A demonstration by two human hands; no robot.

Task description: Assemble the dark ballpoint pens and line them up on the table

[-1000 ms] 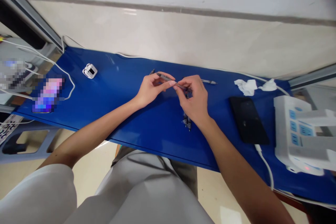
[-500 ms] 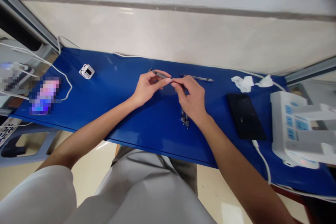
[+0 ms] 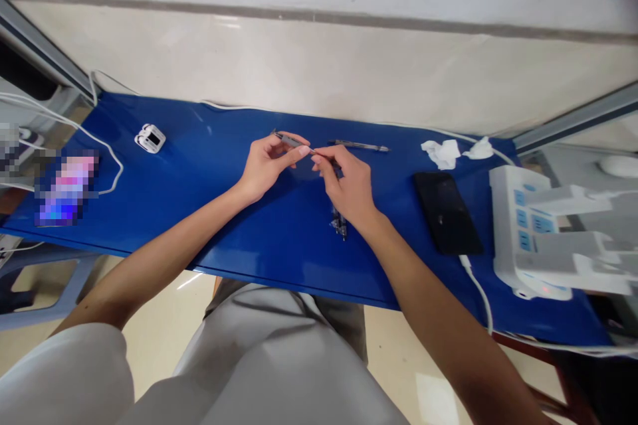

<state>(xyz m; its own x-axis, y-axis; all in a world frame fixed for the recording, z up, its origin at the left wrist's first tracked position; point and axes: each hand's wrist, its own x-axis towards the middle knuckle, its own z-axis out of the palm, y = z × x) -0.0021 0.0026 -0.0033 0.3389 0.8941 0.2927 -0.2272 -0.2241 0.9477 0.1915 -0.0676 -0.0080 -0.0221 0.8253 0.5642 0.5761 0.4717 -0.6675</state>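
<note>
A grey shirt point(image 3: 264, 358) fills the foreground; beyond it runs the front edge of a blue table point(image 3: 279, 232), crossed by both forearms. Blue surface stretches between them, and leftward to a small white device point(image 3: 150, 139). A cluster of pens point(image 3: 339, 220) lies partly hidden beneath the right hand point(image 3: 351, 182). Above the table, the left hand point(image 3: 264, 163) clamps a grey pen point(image 3: 292, 141), covering part of it; right thumb and fingertips pinch its thin end, the contact too small to make out. Its long axis slants rightward and slightly nearer. Farther back lies a loose pen point(image 3: 361, 145).
</note>
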